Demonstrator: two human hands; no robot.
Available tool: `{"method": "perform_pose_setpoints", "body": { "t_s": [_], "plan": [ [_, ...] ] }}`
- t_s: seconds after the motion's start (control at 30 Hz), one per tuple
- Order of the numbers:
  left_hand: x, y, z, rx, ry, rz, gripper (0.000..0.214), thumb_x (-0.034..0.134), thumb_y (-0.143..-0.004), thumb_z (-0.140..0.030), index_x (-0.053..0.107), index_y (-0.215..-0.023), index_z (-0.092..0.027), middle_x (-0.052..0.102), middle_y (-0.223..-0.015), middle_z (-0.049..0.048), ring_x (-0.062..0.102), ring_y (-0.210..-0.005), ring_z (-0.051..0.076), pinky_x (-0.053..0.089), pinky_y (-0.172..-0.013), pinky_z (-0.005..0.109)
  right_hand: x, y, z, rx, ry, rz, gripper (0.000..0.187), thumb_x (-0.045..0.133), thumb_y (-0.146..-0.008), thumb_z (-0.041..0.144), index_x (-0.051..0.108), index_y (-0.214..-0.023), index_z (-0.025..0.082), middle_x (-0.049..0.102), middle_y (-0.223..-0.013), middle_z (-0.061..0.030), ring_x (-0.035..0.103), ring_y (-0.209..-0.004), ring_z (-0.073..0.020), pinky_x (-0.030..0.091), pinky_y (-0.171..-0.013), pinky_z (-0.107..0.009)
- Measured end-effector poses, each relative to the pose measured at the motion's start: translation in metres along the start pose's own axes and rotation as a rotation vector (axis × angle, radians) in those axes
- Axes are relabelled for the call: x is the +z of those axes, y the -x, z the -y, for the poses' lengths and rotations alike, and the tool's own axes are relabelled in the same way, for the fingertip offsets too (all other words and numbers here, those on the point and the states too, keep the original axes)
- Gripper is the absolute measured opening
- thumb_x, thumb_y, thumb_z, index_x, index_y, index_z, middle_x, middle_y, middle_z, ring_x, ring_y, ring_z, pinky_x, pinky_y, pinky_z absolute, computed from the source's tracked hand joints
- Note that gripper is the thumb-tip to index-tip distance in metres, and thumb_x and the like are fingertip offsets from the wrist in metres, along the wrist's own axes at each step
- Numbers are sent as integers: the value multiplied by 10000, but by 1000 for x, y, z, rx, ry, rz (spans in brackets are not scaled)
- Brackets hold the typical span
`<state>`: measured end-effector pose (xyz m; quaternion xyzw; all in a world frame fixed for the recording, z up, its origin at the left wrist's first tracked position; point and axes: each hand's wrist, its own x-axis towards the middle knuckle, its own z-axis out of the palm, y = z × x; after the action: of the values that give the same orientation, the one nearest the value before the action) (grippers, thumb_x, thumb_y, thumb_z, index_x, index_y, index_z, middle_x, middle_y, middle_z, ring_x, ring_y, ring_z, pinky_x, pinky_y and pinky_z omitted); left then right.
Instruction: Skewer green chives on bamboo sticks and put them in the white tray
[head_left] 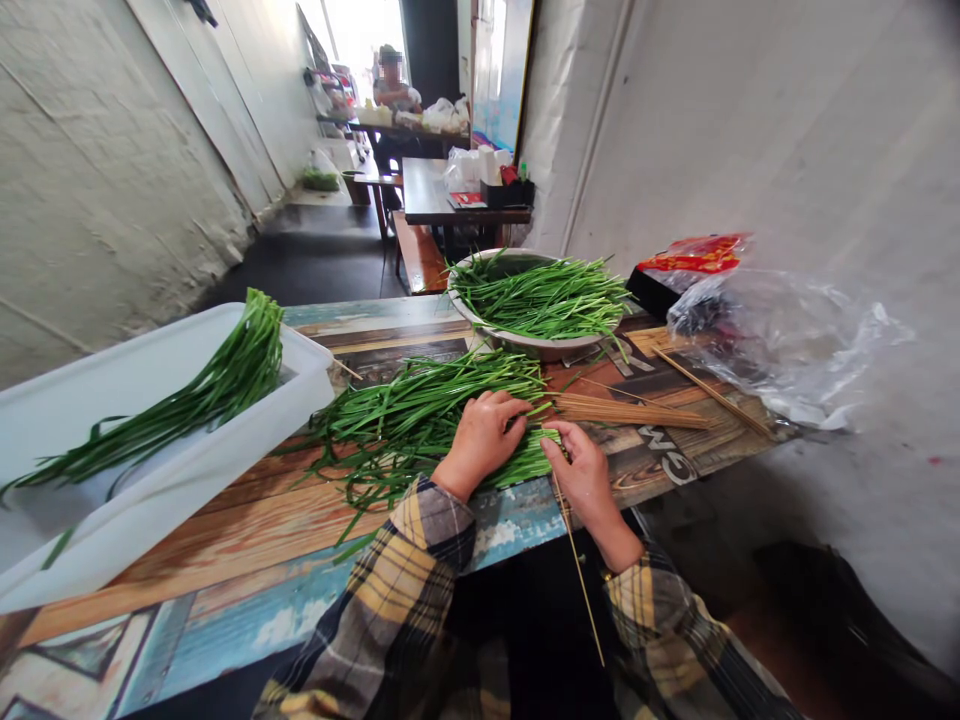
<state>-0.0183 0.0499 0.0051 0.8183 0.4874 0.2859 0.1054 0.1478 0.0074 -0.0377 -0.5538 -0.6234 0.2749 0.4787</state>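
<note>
Lying in a loose, glossy heap on the table (225, 510), the chives (435, 395) are long, flat and limp at the leafy end, with straighter, paler stems toward the right. The table top carries a printed plank pattern of brown grain and flaking blue. More greens (547, 295) fill a round, pale-rimmed bowl (546, 348) just behind the heap, their stems sticking out over its edge. At left stands a long tub (195, 490) of milky plastic with rounded corners, a thick bunch (232, 375) sloping up to its rim. Smooth, tan sticks (634, 411) lie fanned beside the stem ends, and a crumpled clear bag (780, 325) sits farther right.

The left hand (486, 435) rests over the chives with fingers bent and thumb near the forefinger; its underside is hidden, so I cannot tell how firmly it grips. The right hand (583, 472) has thumb and forefinger drawn close, pinching the cut stem ends. From under those fingertips a thin stick (580, 575) slants down past the table's near edge; whether it is gripped too is hidden. Both sleeves (412, 570) are soft checked cloth.
</note>
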Motion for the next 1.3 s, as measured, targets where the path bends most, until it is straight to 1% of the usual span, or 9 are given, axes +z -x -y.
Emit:
{"method": "perform_pose_setpoints", "body": {
  "t_s": [0.1, 0.3, 0.5, 0.63, 0.73, 1.0, 1.13, 1.3],
  "plan": [
    [0, 0, 1, 11, 28, 24, 205, 521, -903, -299, 714, -930, -234, 671, -916, 40, 575, -889, 191, 390, -755, 316, 0, 1, -2, 4, -11, -2, 248, 571, -848, 348, 638, -1016, 179, 693, -905, -60, 629, -772, -183, 487, -710, -301],
    [2, 0, 1, 21, 32, 11, 127, 585, -861, -242, 708, -835, -219, 685, -898, 29, 566, -882, 190, 377, -753, 316, 1, 2, -3, 12, -47, -2, 266, 579, -853, 368, 623, -1031, 175, 694, -909, -61, 637, -794, -188, 497, -731, -311],
    [4, 0, 0, 5, 56, -9, 115, 608, -833, -214, 709, -883, -232, 683, -844, 16, 556, -853, 195, 382, -748, 317, 1, 2, -1, 6, -53, 0, 251, 578, -851, 354, 632, -1022, 178, 697, -928, -61, 635, -795, -182, 498, -731, -303],
    [4, -1, 0, 12, 112, -4, 134, 591, -820, -161, 709, -838, -224, 678, -818, 14, 552, -835, 183, 399, -766, 306, 1, 2, -1, 10, -61, 3, 256, 575, -852, 355, 635, -1025, 177, 699, -887, -55, 634, -761, -177, 498, -697, -292],
    [4, -1, 0, 7, 160, 4, 130, 588, -811, -151, 701, -809, -215, 677, -811, 13, 557, -831, 177, 406, -770, 298, 1, 1, -2, 19, -86, -5, 267, 574, -851, 369, 634, -1023, 174, 703, -895, -63, 640, -761, -179, 499, -680, -288],
    [3, -1, -1, -10, 194, 4, 123, 588, -794, -131, 687, -778, -204, 682, -806, 10, 567, -820, 171, 409, -755, 290, 3, 2, -4, 40, -86, -69, 280, 603, -818, 403, 644, -994, 189, 680, -759, -39, 594, -610, -165, 478, -553, -274],
    [4, -1, -1, -6, 208, 1, 119, 587, -792, -132, 683, -770, -200, 683, -800, 7, 569, -804, 166, 410, -747, 286, 2, 2, -1, 54, -88, -53, 277, 601, -822, 401, 630, -990, 183, 666, -747, -29, 590, -613, -158, 471, -556, -264],
    [3, -2, 0, 10, 242, -29, 128, 565, -823, -155, 674, -767, -192, 690, -803, 6, 576, -785, 159, 420, -750, 286, 0, 1, 3, 61, -81, -28, 270, 595, -833, 399, 606, -986, 177, 662, -796, -33, 598, -646, -156, 470, -598, -266]
  ]
}}
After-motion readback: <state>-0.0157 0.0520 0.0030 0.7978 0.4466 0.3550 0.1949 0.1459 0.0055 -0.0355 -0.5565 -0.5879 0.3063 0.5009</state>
